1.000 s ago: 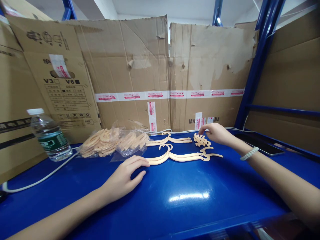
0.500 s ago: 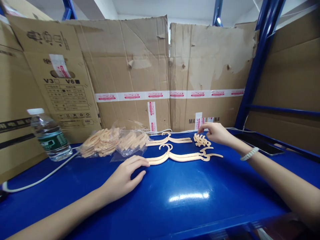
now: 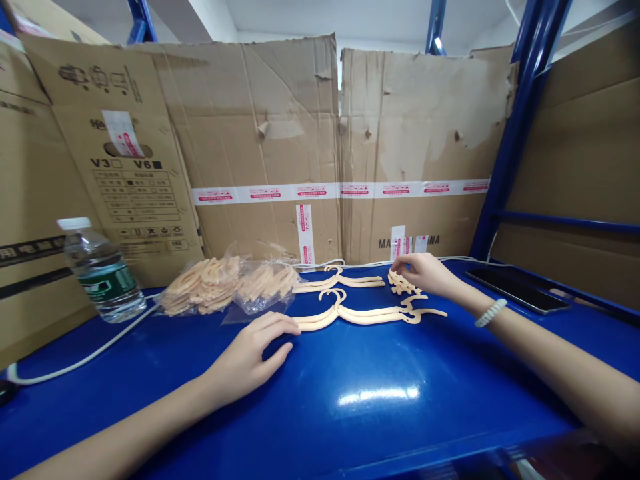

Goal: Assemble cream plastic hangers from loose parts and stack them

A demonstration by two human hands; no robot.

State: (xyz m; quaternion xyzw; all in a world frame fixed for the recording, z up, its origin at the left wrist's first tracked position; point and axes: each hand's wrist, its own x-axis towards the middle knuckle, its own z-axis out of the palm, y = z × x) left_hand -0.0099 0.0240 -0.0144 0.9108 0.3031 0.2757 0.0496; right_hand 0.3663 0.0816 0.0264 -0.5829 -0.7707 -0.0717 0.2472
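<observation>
Front hanger pair [image 3: 370,320] lies flat near the middle of the blue surface [image 3: 280,427], pale and slender, a little closer to the person than the similar rear pair [image 3: 357,283]. The left hand [image 3: 250,352] has a loose, spread grip, clasping nothing, its fingertips seeming to touch the front pair's left end. The right hand [image 3: 425,272] curls over a heap of small pieces [image 3: 400,287], thumb and fingers close together — whether that grip has hold of a piece, I cannot tell.

The heap looks jumbled, so a hasty lift could drag or scatter neighbouring pieces. A hooked piece [image 3: 413,319] sits at the front pair's right end, and a low-passing right hand could knock it askew. Pressure from the left fingertips could also push the slim strips out of line — nothing visible pins them down.
</observation>
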